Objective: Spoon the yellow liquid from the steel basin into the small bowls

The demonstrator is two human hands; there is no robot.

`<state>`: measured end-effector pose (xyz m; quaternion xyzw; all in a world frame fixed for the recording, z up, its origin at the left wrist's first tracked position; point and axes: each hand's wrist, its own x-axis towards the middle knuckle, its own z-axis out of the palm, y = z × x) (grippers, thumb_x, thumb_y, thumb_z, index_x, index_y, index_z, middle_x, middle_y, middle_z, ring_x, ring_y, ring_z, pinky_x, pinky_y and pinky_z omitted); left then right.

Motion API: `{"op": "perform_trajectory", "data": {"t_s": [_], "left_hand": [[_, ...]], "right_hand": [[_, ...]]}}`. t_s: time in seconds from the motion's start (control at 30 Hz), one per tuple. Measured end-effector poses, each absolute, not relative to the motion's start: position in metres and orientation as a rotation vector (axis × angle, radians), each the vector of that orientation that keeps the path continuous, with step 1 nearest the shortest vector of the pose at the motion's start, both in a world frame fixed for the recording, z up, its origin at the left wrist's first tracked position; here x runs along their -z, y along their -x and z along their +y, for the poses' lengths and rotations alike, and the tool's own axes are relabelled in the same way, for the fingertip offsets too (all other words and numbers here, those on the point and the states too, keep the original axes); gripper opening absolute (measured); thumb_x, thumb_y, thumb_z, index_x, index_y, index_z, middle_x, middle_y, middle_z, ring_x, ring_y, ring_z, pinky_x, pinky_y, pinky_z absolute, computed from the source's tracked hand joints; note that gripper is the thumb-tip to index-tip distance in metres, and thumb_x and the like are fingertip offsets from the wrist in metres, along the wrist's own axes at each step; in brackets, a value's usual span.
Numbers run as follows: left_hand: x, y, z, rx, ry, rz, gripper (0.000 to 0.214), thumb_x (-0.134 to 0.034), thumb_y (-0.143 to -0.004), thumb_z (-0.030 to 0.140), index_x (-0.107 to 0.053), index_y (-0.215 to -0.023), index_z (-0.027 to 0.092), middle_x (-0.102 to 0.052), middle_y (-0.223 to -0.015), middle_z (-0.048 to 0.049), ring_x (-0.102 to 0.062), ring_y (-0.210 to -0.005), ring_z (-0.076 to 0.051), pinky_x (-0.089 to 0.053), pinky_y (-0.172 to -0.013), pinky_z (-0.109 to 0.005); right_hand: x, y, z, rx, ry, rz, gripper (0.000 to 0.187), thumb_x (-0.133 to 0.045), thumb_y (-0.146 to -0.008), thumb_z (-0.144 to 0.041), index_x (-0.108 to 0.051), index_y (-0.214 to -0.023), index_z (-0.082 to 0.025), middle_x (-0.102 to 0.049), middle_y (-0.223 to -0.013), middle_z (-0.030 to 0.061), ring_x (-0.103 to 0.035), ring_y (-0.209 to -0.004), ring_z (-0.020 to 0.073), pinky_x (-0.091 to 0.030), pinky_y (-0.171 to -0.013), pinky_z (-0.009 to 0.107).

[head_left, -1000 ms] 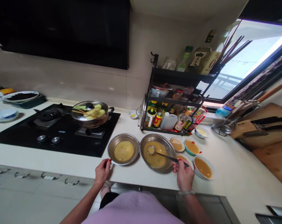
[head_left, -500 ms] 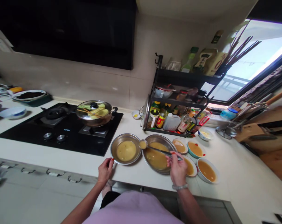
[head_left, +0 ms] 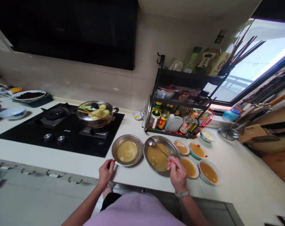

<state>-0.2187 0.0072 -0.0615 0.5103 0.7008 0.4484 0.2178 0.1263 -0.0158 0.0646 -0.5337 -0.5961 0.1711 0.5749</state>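
Shifted rightward since the earlier frame, from between left steel bowl [head_left: 127,138] and right steel bowl [head_left: 174,152] to over the far-left part of the latter: ladle [head_left: 151,142]. Clasped by the handle in the fingers of the right hand [head_left: 178,175]. Aligned diagonally on its long axis, pointing scoop-first away and leftward. Placed with fingertips at the near-left rim of the left steel bowl: left hand [head_left: 106,172]; cannot tell whether pinching. Set on the counter [head_left: 241,175] at right: 4 smaller bowls [head_left: 219,179] of brown liquid [head_left: 208,172].

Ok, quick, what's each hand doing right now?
Left hand: at the rim of the left metal bowl; can't tell whether its grip is closed.
Right hand: closed, holding the ladle.
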Motion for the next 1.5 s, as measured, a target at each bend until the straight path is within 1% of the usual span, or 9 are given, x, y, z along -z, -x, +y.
{"op": "perform_trajectory", "data": {"t_s": [0.13, 0.3, 0.53, 0.9, 1.03, 1.17, 1.27, 1.43, 1.5], "left_hand": [[0.062, 0.219, 0.007, -1.263, -1.417, 1.924, 0.032, -0.049, -0.080, 0.048, -0.065, -0.083, 0.020, -0.072, -0.070, -0.0023, -0.066, -0.063, -0.018, -0.050, -0.065, -0.028], [0.064, 0.220, 0.007, -1.259, -1.425, 1.918, 0.031, -0.049, -0.080, 0.047, -0.065, -0.083, 0.020, -0.071, -0.067, -0.0018, -0.066, -0.062, -0.018, -0.050, -0.064, -0.027], [0.068, 0.221, 0.008, -1.251, -1.414, 1.901, 0.033, -0.049, -0.080, 0.050, -0.064, -0.084, 0.020, -0.070, -0.067, -0.0018, -0.065, -0.061, -0.018, -0.050, -0.063, -0.028], [0.064, 0.220, 0.008, -1.255, -1.427, 1.917, 0.032, -0.049, -0.080, 0.049, -0.064, -0.083, 0.021, -0.071, -0.068, -0.0022, -0.066, -0.061, -0.018, -0.050, -0.064, -0.028], [0.064, 0.219, 0.008, -1.259, -1.424, 1.929, 0.032, -0.049, -0.080, 0.048, -0.065, -0.082, 0.020, -0.072, -0.070, -0.0031, -0.067, -0.063, -0.019, -0.050, -0.065, -0.028], [0.063, 0.219, 0.008, -1.265, -1.419, 1.925, 0.032, -0.050, -0.079, 0.048, -0.065, -0.083, 0.020, -0.072, -0.071, -0.0033, -0.067, -0.065, -0.019, -0.051, -0.065, -0.028], [0.063, 0.219, 0.008, -1.278, -1.425, 1.913, 0.032, -0.050, -0.079, 0.048, -0.066, -0.083, 0.020, -0.072, -0.071, -0.0032, -0.067, -0.065, -0.019, -0.051, -0.066, -0.028], [0.063, 0.220, 0.008, -1.268, -1.424, 1.906, 0.032, -0.050, -0.080, 0.048, -0.066, -0.083, 0.020, -0.072, -0.071, -0.0037, -0.067, -0.064, -0.019, -0.051, -0.064, -0.028], [0.063, 0.220, 0.007, -1.264, -1.421, 1.908, 0.032, -0.050, -0.080, 0.048, -0.066, -0.083, 0.020, -0.072, -0.070, -0.0032, -0.067, -0.064, -0.019, -0.051, -0.064, -0.028]], "right_hand": [[-0.049, -0.148, -0.020, -0.362, 1.408, -1.262, 0.031, -0.053, -0.085, -0.043, -0.066, -0.094, -0.016, -0.062, -0.064, 0.0019, -0.056, -0.045, 0.0138, -0.050, -0.048, 0.028], [-0.035, -0.150, -0.024, -0.600, 1.443, -0.961, 0.038, -0.057, -0.079, -0.051, -0.061, -0.093, -0.015, -0.062, -0.057, 0.0008, -0.056, -0.042, 0.0154, -0.049, -0.044, 0.028], [-0.038, -0.153, -0.013, -0.703, 1.394, -0.622, 0.029, -0.062, -0.072, -0.045, -0.057, -0.083, -0.018, -0.062, -0.051, 0.0004, -0.053, -0.038, 0.0160, -0.039, -0.034, 0.026], [-0.070, -0.143, -0.007, -0.749, 1.298, -0.622, 0.030, -0.068, -0.071, -0.042, -0.059, -0.084, -0.017, -0.064, -0.054, 0.0019, -0.054, -0.040, 0.0148, -0.040, -0.035, 0.024], [-0.077, -0.124, 0.001, -0.780, 1.245, -0.662, 0.036, -0.069, -0.071, -0.047, -0.058, -0.087, -0.016, -0.063, -0.054, 0.0008, -0.056, -0.042, 0.0145, -0.042, -0.036, 0.023], [-0.073, -0.097, 0.003, -0.796, 1.222, -0.863, 0.038, -0.063, -0.078, -0.051, -0.059, -0.093, -0.016, -0.061, -0.055, -0.0008, -0.058, -0.045, 0.0139, -0.047, -0.040, 0.023], [-0.068, -0.084, -0.003, -0.764, 1.176, -1.122, 0.033, -0.057, -0.085, -0.046, -0.064, -0.095, -0.016, -0.062, -0.060, 0.0009, -0.058, -0.047, 0.0132, -0.051, -0.046, 0.026], [-0.065, -0.097, -0.012, -0.597, 1.112, -1.451, 0.024, -0.052, -0.089, -0.034, -0.069, -0.097, -0.020, -0.066, -0.083, 0.0064, -0.060, -0.057, 0.0138, -0.053, -0.054, 0.028], [-0.064, -0.112, -0.012, -0.515, 1.186, -1.426, 0.025, -0.051, -0.089, -0.035, -0.068, -0.098, -0.020, -0.065, -0.082, 0.0059, -0.059, -0.056, 0.0142, -0.052, -0.053, 0.028]]}}
